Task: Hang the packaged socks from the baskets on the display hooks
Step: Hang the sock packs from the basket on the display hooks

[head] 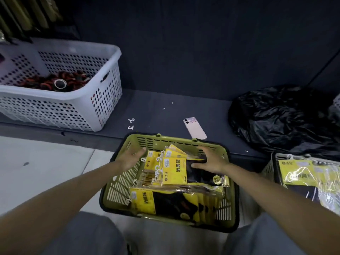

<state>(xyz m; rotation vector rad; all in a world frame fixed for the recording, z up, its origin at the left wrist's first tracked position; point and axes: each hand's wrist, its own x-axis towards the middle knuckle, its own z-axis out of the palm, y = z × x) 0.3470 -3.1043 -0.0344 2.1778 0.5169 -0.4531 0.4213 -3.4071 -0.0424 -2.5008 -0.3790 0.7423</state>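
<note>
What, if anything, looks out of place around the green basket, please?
A pink phone lies face down on the dark ledge just behind the green basket, and two loose white hooks lie on the ledge to its left, attached to nothing.

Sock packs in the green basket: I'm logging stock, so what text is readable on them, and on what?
"消臭袜": yellow card of the upper sock pack in the green basket.
"消臭袜": lower sock pack, fainter.
Small brand mark and round sticker on the upper pack: too blurred to read.
</note>
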